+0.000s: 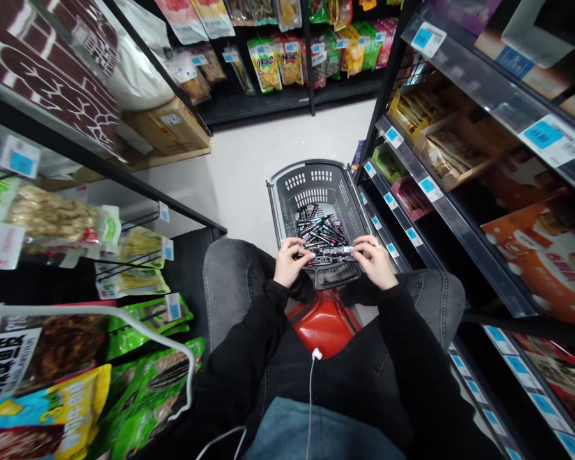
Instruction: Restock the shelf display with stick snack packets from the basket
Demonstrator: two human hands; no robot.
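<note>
Left hand [291, 260], right hand [374, 260] — fingers pinched closed on opposite ends of slim dark strip [333, 251], held over near end of gray basket [311, 176].

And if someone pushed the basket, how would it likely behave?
The basket is probably stiff, as its slotted walls stand straight. Likely light for its size, being open and thin-walled. The small pieces heaped loose inside may slide about.

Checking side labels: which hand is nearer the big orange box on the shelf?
Right. The right hand is at the right side of the basket, toward the orange box; the left hand is farther, at the basket's left side.
</note>
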